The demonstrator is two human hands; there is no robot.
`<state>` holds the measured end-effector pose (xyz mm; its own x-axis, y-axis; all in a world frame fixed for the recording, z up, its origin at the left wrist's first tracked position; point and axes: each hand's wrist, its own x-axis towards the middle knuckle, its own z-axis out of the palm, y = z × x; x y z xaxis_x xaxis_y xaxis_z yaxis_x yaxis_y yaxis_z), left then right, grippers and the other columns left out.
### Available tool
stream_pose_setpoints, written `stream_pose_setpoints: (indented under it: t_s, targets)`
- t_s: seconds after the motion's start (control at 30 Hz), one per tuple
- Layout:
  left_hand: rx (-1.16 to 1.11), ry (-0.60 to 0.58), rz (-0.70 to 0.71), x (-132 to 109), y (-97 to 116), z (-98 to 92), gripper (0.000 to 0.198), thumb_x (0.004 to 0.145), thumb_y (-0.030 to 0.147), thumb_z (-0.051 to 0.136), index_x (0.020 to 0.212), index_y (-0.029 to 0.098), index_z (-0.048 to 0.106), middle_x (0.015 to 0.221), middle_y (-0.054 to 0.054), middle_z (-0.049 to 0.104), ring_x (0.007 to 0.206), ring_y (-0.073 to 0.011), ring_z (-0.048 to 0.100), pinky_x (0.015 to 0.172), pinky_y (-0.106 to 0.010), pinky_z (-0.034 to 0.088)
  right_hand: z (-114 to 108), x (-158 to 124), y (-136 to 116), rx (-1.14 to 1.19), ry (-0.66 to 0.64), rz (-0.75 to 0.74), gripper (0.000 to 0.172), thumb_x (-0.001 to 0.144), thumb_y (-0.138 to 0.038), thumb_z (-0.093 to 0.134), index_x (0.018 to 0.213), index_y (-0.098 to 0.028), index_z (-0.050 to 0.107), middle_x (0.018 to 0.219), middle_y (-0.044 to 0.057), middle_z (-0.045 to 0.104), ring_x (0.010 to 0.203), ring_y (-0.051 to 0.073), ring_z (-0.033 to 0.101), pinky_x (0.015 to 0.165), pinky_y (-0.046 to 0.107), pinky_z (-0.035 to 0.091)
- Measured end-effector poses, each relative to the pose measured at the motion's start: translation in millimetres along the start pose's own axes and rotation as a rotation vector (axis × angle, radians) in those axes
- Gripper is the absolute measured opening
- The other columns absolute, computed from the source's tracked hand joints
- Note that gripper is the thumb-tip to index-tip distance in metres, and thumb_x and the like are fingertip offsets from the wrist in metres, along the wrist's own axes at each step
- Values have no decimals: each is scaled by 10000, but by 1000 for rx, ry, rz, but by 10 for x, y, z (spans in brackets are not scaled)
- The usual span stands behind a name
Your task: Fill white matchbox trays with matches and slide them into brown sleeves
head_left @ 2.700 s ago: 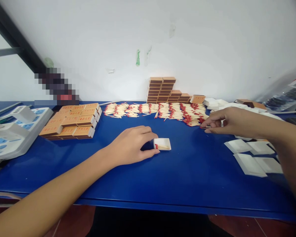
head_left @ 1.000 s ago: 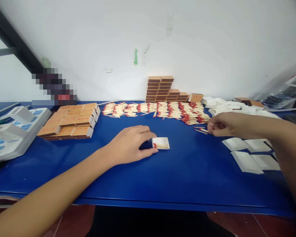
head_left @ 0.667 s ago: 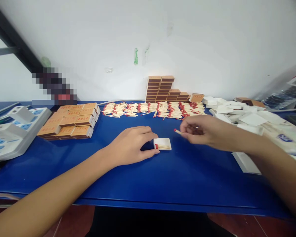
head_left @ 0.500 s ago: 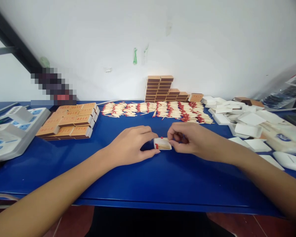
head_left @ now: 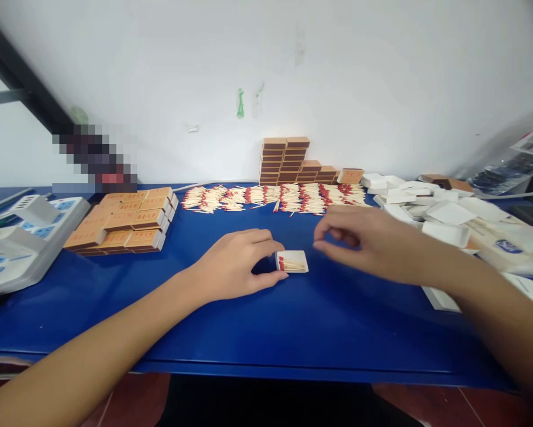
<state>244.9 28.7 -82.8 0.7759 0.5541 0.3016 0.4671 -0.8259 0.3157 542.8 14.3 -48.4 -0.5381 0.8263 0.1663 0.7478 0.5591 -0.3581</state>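
Note:
My left hand [head_left: 242, 264] rests on the blue table with its thumb and fingers around the left end of a small white matchbox tray [head_left: 302, 257]. Inside the tray lie several matches [head_left: 288, 264], their red heads toward that hand. To the right of the tray and apart from it is my right hand [head_left: 359, 240], slightly blurred. Its fingers are curled, thumb and forefinger tips close together, and no match shows between them. Behind both hands spreads a long row of loose red-headed matches [head_left: 257, 194], part of it hidden by my right hand.
Orange matchboxes [head_left: 128, 216] are piled at the left, near a white power strip [head_left: 48, 249]. More boxes [head_left: 284, 160] stand stacked against the wall. White trays [head_left: 446, 234] heap up at the right beside a plastic-wrapped pack [head_left: 506, 237]. The blue table [head_left: 248, 332] has its front edge near me.
My right hand has pulled away from the tray, up and to the right. The red match head at the tray's back edge no longer shows there. My left hand stays in place.

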Motion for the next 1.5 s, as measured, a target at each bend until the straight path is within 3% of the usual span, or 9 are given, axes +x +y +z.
stream_pose_setpoints:
  t_s: [0.07,0.2,0.33,0.57,0.7,0.87,1.1,1.27,1.5]
  targets:
    - [-3,-2,-13,-10,-16,-8,307,1026,390,766,1258,188,774,1054,-33,741,912,-186,720,811,-326,555,-162,-46,267,-87,33,96,312,980,-511,583,925,-244,733,777,46,655,700,215,588,688,360,399]
    - [-1,-6,-24,-18,-40,-14,310,1023,394,769,1255,188,779,1048,-35,739,904,-189,717,800,-325,547,-378,-163,829,-168,-166,361,512,884,-726,659,999,-236,754,809,57,692,705,227,603,660,367,406]
    - [2,-5,-25,-13,-36,-16,310,1023,391,770,1256,186,776,1061,-46,743,931,-198,723,819,-321,546,-377,-204,1036,-113,-264,417,532,870,-712,714,1065,-221,773,874,87,728,746,235,633,670,375,426]
    - [2,-25,-41,-33,-4,-60,301,1019,395,770,1248,199,780,1050,-46,748,913,-194,723,800,-311,541,-251,-171,884,-95,-327,411,228,940,-443,668,890,-237,752,713,44,656,634,199,535,635,368,408]
    - [12,-27,-40,-40,-4,-68,304,1024,386,764,1261,196,776,1062,-47,754,917,-194,726,796,-311,538,-220,-121,669,-41,-316,390,248,936,-477,689,871,-240,722,754,49,683,646,195,534,630,357,383]
    - [14,-17,-27,-23,-7,-46,309,1023,393,768,1252,186,775,1061,-50,755,923,-200,726,810,-323,542,-134,-5,263,63,-183,203,367,985,-583,617,867,-246,705,747,32,654,654,186,539,621,332,378]
    - [21,-5,-22,8,25,-11,328,1025,426,765,1241,180,765,1066,-53,762,925,-206,730,806,-325,549,261,33,-180,72,-77,-15,116,985,-322,632,915,-245,682,880,25,697,715,167,601,654,304,404]
    - [-7,-9,-32,18,24,-17,251,1034,388,751,1188,192,779,1061,-49,763,937,-198,735,819,-315,550,197,13,-182,62,-53,-12,197,1028,-376,609,909,-247,700,851,34,698,710,178,604,646,315,403]
    - [19,-21,-44,44,5,-1,401,992,444,795,1293,183,745,1044,-57,729,941,-222,706,809,-337,544,125,20,-87,140,-110,-3,215,1017,-438,657,970,-267,777,845,22,684,709,176,601,640,320,416]
